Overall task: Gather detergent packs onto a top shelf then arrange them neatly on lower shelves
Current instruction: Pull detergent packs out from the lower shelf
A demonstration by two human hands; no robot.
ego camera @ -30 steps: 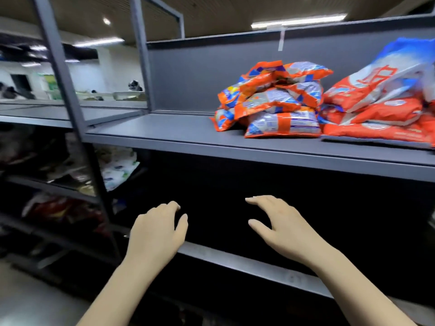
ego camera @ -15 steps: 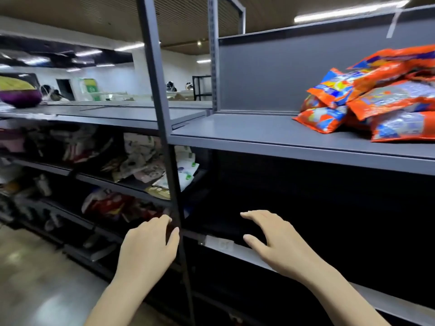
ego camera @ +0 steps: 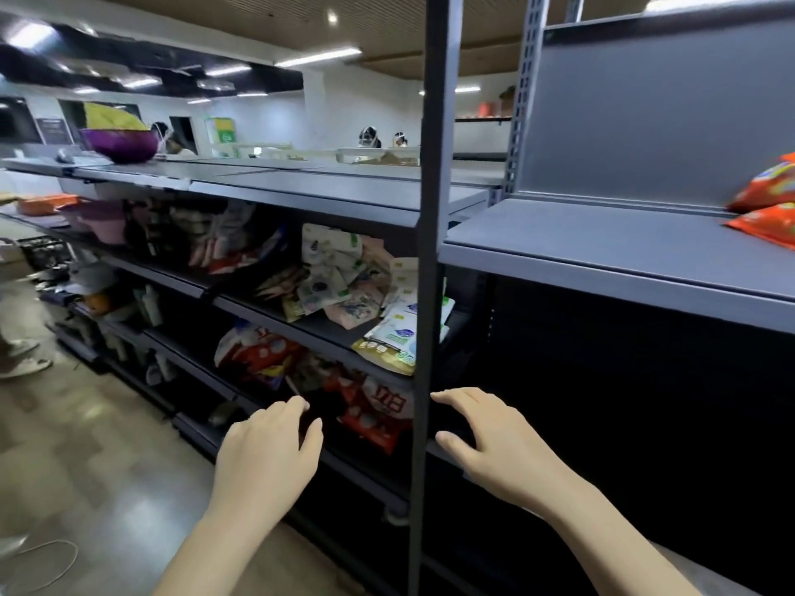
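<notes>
Low in the frame, before a grey metal shelving unit, my two hands reach forward with nothing in them. My left hand [ego camera: 266, 453], lower centre, has its fingers loosely bent and together, held in front of a red-and-white detergent pack [ego camera: 378, 417] lying on a lower shelf [ego camera: 365, 462] left of the dark upright post [ego camera: 426, 294]. My right hand [ego camera: 494, 445], just right of that post, is spread with the fingers relaxed and the thumb out, poised over the dark opening below the top shelf [ego camera: 602, 255]; whether it touches anything I cannot tell. More red-and-white packs [ego camera: 258, 352] lie in a loose heap on the same level, further left. At the right edge of the frame, two orange detergent packs [ego camera: 765, 208] lie on the top shelf, cut off by the frame. On the shelf above the red packs, centre of the frame, sits a jumble of pale pouches [ego camera: 340, 273]. A purple bowl [ego camera: 120, 144] stands on the shelf top at upper left. Figures in the far background are blurred.
</notes>
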